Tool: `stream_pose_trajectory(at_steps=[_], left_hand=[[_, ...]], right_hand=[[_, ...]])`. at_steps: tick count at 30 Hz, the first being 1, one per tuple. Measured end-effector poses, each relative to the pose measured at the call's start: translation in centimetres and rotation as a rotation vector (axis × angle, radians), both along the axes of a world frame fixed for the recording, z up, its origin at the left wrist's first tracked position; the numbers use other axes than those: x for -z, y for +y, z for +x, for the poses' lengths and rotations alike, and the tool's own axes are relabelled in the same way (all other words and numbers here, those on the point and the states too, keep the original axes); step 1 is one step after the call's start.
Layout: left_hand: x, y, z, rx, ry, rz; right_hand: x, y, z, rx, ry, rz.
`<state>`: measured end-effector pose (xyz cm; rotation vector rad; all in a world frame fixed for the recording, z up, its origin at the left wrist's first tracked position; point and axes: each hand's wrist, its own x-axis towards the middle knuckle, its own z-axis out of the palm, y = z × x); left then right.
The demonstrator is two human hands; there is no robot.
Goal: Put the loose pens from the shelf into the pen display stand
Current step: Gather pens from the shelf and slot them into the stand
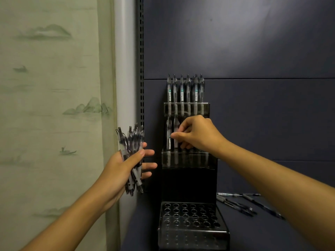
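Far left: pale wallpaper (pixel 50 105) with faint mountain scenes. Not part of the work.

Your left hand (pixel 125 167) sits just left of the stand, thumb and palm wrapped round a bundle of pens (pixel 131 156), clip ends up, the other fingers fanned out toward the stand. It looks like you hold the stock close so the feeding hand has a short trip.

Centre: the pen display stand (pixel 190 178) is backed against the dark shelf panel (pixel 253 42). The top tier (pixel 186 107) carries a full-looking row of upright pens. The middle tier (pixel 188 160) has two pens at its left end; the rest of that row is hidden by your hand. The bottom tier (pixel 190 218) shows only open holes.

Your right hand (pixel 195 134) is at the middle tier, thumb and fingertips pinching a pen (pixel 176 134) held upright, likely to drop it straight into a hole. Whether it is seated yet, you cannot tell.

Right: several loose pens (pixel 244 203) lie flat on the shelf (pixel 272 232) beside the stand's base. Filling appears to run top down, left to right; much remains.
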<state>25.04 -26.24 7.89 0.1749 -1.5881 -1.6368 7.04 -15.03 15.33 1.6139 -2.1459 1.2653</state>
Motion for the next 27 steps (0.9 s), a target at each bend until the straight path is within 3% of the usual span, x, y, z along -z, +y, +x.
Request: stream_pose_trajectory(at_steps=[7, 16, 21, 27], left_hand=[[0.3, 0.5, -0.1, 0.046, -0.001, -0.033], [-0.2, 2.7, -2.0, 0.148, -0.033, -0.129], [-0.1, 3.7, -2.9, 0.177, -0.008, -0.113], [-0.1, 3.3, -3.1, 0.123, 0.001, 0.014]], right_hand=[[0.7, 0.8, 0.2, 0.065, 0.086, -0.035], [1.5, 2.6, 3.2, -0.241, -0.031, -0.022], [2.5, 3.4, 2.6, -0.354, -0.244, -0.079], [0.5, 3.2, 2.1, -0.263, -0.261, -0.202]])
